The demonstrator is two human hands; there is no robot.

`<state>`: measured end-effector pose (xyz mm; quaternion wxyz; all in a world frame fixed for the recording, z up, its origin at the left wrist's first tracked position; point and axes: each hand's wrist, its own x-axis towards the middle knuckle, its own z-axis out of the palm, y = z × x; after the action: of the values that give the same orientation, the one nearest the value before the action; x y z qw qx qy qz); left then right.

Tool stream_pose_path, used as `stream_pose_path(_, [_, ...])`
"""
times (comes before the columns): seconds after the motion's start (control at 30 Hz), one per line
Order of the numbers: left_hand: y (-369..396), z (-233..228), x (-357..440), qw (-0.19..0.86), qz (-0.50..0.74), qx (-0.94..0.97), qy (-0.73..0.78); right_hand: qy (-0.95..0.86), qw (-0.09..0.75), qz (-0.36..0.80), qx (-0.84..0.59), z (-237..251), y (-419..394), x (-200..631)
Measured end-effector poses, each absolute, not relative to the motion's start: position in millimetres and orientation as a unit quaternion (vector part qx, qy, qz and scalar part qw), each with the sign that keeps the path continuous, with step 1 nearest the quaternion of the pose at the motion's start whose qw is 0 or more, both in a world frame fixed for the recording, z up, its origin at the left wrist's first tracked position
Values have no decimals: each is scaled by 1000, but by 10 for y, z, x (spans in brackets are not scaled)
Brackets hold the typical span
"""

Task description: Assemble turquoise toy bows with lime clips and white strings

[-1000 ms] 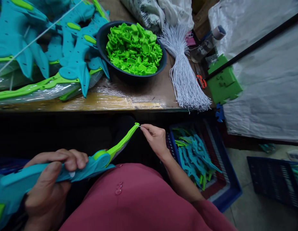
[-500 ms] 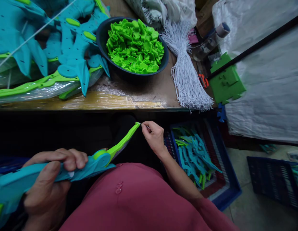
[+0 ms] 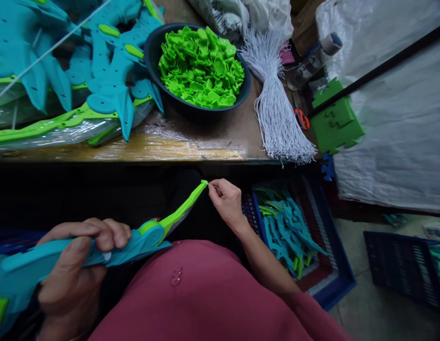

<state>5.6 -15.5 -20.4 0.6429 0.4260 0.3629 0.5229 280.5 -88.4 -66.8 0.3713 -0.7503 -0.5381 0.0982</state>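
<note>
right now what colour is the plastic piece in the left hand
The plastic piece is turquoise and lime green, best seen in the head view.

Turquoise plastic piece (image 3: 135, 245) joined to a long bright-green arm (image 3: 181, 208), slanting up from lower left to a narrow tip, thin white string (image 3: 207, 183) running out from that tip.

A brown workbench (image 3: 237, 135) is reflecting light along its front edge; white sheeting (image 3: 393, 161) is spreading right of the workbench, and grey floor tiles (image 3: 372, 303) are showing below its right end.
</note>
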Motion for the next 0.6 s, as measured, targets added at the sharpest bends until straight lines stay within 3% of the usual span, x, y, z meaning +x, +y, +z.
stream_pose_path(0.23, [-135, -244, 42, 676, 521, 417, 313, -558, 300, 143, -760, -673, -791, 2783])
stream_pose_path(0.47, [-195, -453, 253, 721, 501, 399, 264, -520, 368, 227, -736, -639, -798, 3039])
stream_pose_path(0.6, [-200, -658, 206, 755, 456, 430, 193, -456, 349, 265, -775, -547, -979, 3440])
